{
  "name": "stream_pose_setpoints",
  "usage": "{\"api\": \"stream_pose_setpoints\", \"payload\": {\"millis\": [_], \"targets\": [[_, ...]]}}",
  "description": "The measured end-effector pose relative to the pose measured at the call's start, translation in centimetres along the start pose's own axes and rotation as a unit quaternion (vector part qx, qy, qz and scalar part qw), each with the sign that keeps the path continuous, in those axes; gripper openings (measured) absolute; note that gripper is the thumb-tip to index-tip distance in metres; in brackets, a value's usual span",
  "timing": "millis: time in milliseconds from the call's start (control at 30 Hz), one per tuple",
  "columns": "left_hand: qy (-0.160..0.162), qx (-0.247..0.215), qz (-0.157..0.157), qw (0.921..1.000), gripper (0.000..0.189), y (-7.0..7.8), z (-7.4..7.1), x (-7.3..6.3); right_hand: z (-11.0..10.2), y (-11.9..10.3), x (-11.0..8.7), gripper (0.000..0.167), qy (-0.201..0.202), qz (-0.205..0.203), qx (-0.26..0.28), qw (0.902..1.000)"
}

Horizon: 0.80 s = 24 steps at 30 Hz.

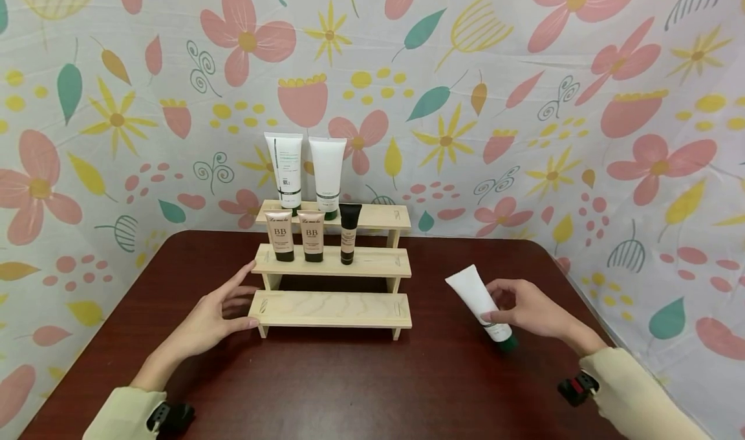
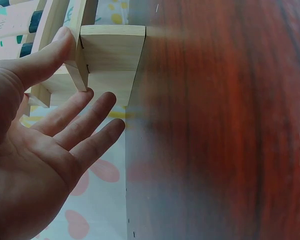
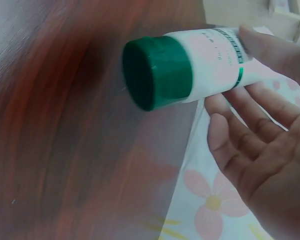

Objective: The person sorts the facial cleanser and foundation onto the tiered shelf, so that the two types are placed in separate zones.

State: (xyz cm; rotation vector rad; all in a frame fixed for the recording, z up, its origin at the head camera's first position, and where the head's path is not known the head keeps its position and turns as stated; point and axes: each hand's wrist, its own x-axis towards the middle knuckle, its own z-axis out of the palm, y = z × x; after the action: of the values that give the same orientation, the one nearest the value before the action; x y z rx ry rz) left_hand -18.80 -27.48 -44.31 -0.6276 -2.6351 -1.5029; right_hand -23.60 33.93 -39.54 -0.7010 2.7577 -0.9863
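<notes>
My right hand [image 1: 526, 307] holds a white squeeze tube [image 1: 474, 294] with a green cap [image 3: 160, 72], pinched between thumb and fingers. The tube tilts above the table, right of the stand, its cap end low. With fingers fairly straight, my left hand [image 1: 206, 320] touches the left side of a three-step wooden display stand [image 1: 334, 307]. Its thumb rests at the bottom step and a fingertip reaches the middle one. Two white tubes [image 1: 328, 175] stand on the top step. The middle step bears two beige BB cream tubes [image 1: 312, 236] and a slim black-capped tube [image 1: 348, 236].
The stand sits on a dark reddish-brown table [image 1: 361, 388]. Behind it hangs a white cloth [image 1: 372, 58] printed with flowers and leaves, which also runs along the table's right side. A black strap device [image 1: 578, 388] is on the right wrist, another [image 1: 170, 417] on the left.
</notes>
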Motion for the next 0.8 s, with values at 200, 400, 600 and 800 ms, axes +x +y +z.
{"api": "stream_pose_setpoints", "payload": {"millis": [200, 400, 600, 800], "targets": [[0.001, 0.008, 0.000, 1.0000, 0.107, -0.1, 0.0, 0.0, 0.2, -2.0, 0.9, 0.033, 0.069, -0.019, 0.004, 0.9975], [0.001, 0.015, -0.003, 0.9999, 0.107, -0.3, 0.1, 0.1, 0.2, -3.9, 2.0, 0.040, 0.112, -0.015, 0.049, 0.9924], [0.002, 0.019, 0.002, 0.9998, 0.106, -0.1, 0.1, 0.1, 0.1, -5.6, 3.3, 0.043, 0.147, -0.021, 0.067, 0.9867], [0.006, 0.032, 0.001, 0.9995, 0.108, 0.3, 0.1, 0.3, 0.2, -7.3, 4.8, 0.047, 0.186, -0.036, 0.065, 0.9798]]}}
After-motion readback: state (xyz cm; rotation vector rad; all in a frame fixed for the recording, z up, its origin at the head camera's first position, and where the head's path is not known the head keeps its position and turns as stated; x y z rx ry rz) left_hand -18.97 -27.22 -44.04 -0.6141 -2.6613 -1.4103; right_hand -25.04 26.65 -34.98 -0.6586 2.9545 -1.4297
